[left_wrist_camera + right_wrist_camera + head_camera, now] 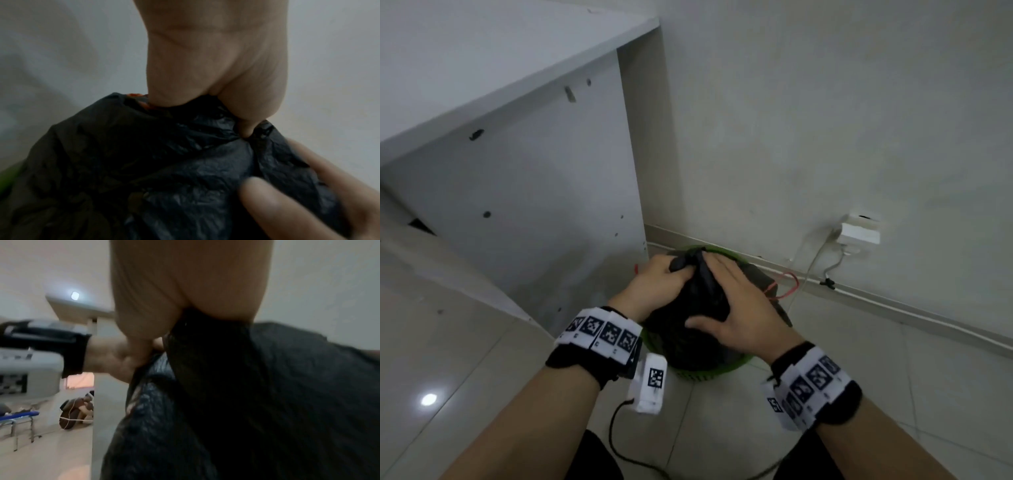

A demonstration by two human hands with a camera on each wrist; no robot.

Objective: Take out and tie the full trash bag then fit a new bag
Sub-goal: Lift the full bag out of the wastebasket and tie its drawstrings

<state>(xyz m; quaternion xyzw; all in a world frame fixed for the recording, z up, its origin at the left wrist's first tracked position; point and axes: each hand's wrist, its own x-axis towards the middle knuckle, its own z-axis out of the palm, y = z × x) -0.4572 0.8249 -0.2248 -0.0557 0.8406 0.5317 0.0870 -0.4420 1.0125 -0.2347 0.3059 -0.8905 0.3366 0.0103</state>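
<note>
A full black trash bag [688, 329] sits in a green bin [709, 373] on the floor by the wall. My left hand [657, 281] grips the gathered top of the bag, fingers curled into the plastic. In the left wrist view my left hand [216, 65] digs its fingertips into the bag [164, 162]. My right hand [732, 308] lies over the bag's right side with straight fingers and spread thumb. A twisted strip of bag stands up between the two hands. The right wrist view shows my right hand's palm [185, 280] on the bag [267, 402]; its fingers are hidden.
A white cabinet side panel [534, 188] stands close on the left of the bin. On the wall to the right is a white plug block [859, 233], with cables and a red wire [787, 284] along the baseboard. Tiled floor lies in front.
</note>
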